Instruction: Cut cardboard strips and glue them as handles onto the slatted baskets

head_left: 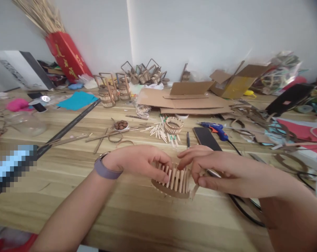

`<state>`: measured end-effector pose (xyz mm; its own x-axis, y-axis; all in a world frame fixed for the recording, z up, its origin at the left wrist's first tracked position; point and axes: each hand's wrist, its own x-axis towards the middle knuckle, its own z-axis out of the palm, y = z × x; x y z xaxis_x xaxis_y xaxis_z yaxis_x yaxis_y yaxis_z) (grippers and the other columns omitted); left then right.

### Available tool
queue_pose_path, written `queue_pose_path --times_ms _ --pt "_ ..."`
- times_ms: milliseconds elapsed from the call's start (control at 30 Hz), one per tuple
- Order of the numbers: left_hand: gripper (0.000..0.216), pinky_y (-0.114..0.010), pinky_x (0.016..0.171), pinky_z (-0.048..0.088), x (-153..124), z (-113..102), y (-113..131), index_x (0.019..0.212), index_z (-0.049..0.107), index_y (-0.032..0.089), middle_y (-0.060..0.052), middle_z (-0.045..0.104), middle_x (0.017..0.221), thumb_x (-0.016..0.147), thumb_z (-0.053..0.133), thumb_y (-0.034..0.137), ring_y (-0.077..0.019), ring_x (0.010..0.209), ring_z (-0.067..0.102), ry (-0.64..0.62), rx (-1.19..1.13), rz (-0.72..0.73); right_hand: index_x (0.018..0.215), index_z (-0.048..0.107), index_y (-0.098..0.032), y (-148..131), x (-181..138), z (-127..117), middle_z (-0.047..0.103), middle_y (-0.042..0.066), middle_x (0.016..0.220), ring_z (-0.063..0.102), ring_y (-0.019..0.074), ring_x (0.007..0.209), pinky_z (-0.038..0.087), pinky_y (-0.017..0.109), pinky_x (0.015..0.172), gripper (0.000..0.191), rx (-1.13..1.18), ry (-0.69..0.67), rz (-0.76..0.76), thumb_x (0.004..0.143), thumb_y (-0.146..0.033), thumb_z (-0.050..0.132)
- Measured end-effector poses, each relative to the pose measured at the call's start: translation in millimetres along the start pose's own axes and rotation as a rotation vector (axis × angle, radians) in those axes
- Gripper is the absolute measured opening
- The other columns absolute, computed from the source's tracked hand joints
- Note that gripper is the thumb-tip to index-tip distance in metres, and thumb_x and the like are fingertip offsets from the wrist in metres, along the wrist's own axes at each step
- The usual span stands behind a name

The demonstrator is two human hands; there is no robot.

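At the pale wood-grain tabletop [132, 213], a round brown-banded frame of pale wooden slats [176, 181] sits between the hands. The left hand [144, 161] pinches its slats, apparently to steady it; whether the right hand [218, 171], curled alongside, grips anything cannot be told.

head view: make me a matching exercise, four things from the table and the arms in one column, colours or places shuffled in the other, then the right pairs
Things
1. nearer stick ring
2. glue gun
3. wrist strap
4. flat sheet

Colours and places
A. muted purple
B. beside the black phone
C. bright turquoise
D. held by the left hand

Right pairs: 1-D, 2-B, 3-A, 4-C
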<state>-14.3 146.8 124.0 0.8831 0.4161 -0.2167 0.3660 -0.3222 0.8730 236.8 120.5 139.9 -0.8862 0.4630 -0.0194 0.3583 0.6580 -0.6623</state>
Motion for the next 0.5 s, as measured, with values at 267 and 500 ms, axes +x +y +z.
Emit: queue_pose_path --times_ms 267,500 --pt "0.016 -0.025 0.078 0.045 7.6 -14.2 -23.4 0.083 0.064 0.018 0.0 0.064 0.083 0.083 0.068 0.033 -0.0143 0.08 0.057 0.013 -0.131 0.086 0.085 0.061 -0.02 14.3 11.0 -2.2 0.065 0.004 0.088 0.059 0.0162 0.087 0.046 0.031 0.079 0.017 0.13 0.127 0.011 0.096 -0.03 0.053" --pt "0.023 -0.022 0.069 0.041 22.4 -6.0 -27.8 0.085 0.063 0.017 0.003 0.058 0.079 0.087 0.063 0.041 -0.0105 0.072 0.05 0.041 -0.332 0.117 0.079 0.058 -0.02 23.1 17.3 2.0 0.063 0.002 0.081 0.057 0.0144 0.077 0.043 0.028 0.071 0.023 0.146 0.232 0.108 0.095 -0.035 0.052"
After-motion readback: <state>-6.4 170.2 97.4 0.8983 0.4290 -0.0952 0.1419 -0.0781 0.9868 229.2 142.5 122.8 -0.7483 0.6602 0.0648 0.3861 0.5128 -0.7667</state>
